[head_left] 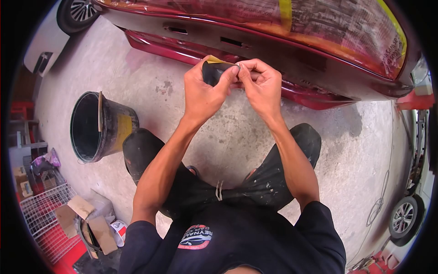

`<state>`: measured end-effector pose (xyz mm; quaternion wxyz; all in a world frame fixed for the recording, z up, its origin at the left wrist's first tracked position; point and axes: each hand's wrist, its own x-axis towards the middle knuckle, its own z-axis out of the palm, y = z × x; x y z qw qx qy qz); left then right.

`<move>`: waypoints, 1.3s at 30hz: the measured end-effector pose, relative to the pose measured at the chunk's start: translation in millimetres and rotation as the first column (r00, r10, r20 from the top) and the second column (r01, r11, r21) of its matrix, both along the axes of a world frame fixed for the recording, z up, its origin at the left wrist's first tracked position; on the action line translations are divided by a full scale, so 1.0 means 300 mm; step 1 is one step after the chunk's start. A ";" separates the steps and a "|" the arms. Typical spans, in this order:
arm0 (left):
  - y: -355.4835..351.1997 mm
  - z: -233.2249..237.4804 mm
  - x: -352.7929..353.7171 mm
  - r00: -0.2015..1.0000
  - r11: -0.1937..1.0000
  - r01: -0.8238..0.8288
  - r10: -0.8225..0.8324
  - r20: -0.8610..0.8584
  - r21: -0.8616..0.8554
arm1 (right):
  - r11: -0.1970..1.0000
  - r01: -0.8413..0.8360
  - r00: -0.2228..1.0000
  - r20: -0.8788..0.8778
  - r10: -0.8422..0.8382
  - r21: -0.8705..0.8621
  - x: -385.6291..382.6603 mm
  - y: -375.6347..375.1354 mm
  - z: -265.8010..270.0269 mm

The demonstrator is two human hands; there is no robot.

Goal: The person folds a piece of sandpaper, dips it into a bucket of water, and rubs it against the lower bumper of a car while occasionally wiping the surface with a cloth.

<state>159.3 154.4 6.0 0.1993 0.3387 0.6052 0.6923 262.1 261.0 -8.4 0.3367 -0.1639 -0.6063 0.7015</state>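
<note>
Between both hands is a folded piece of sandpaper (pixel 211 73), dark grey on one face with a yellow edge along its top. My left hand (pixel 204 89) has its fingers behind the piece and its thumb across the front, pointing right. The fingertips of my right hand (pixel 262 84) pinch the sheet's right end, close to the left thumb. Just beyond the hands is a dark red car panel (pixel 200 27) with a bumper (pixel 159 48) below it; the hands appear in front of it. How the sheet is folded behind the fingers is hidden.
A black bucket (pixel 123 114) stands on the concrete floor (pixel 228 137) to my left. Yellow tape and printed paper (pixel 337 23) cover the car's glass. A wire rack (pixel 48 210) and an opened cardboard box (pixel 101 233) are at lower left. White cars stand at both sides.
</note>
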 end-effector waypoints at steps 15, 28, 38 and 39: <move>0.018 -0.016 0.002 0.999 0.999 -0.029 0.029 -0.018 0.016 | 0.998 0.023 1.000 -0.006 -0.023 -0.050 -0.004 0.000 0.006; 0.023 -0.037 -0.014 0.999 0.999 -0.033 0.034 -0.030 0.027 | 0.999 0.027 0.998 0.056 -0.024 -0.047 -0.015 0.008 -0.007; 0.014 -0.025 -0.035 1.000 1.000 0.005 -0.004 0.021 -0.026 | 0.999 0.012 0.998 0.065 -0.009 -0.047 -0.014 0.010 -0.003; 0.013 -0.022 -0.040 0.999 0.999 0.005 -0.004 0.033 -0.043 | 0.999 0.006 0.997 0.073 -0.003 -0.047 -0.014 0.009 -0.002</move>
